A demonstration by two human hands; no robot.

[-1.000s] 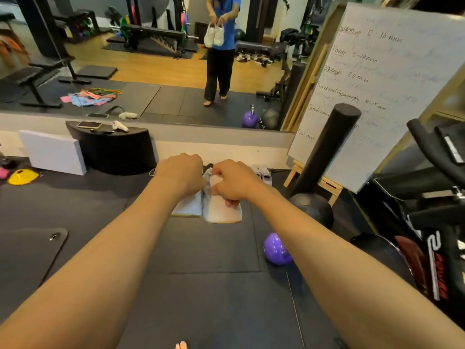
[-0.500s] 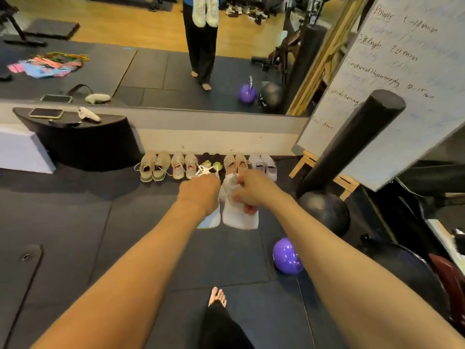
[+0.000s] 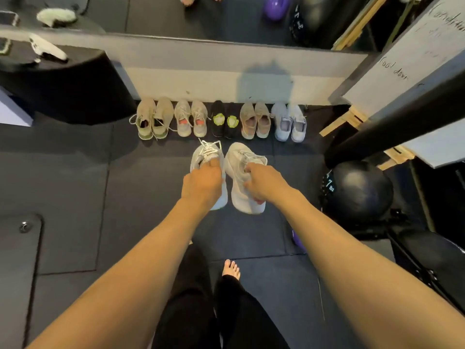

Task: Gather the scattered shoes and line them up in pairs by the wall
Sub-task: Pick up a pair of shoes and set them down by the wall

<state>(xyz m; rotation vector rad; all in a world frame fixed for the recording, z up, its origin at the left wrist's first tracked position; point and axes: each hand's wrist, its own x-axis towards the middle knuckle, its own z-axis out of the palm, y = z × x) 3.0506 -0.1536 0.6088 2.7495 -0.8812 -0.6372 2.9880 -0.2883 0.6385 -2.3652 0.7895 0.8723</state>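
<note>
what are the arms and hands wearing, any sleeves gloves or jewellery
The left forearm and right forearm are bare to the frame edge, with no sleeves in view. The left hand and right hand have no gloves, and neither wrist carries a watch or band. Rings cannot be ruled out, since the fingers are partly hidden.

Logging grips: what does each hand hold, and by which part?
The left hand holds the left white shoe by its opening; right hand, the right white shoe likewise.
</note>
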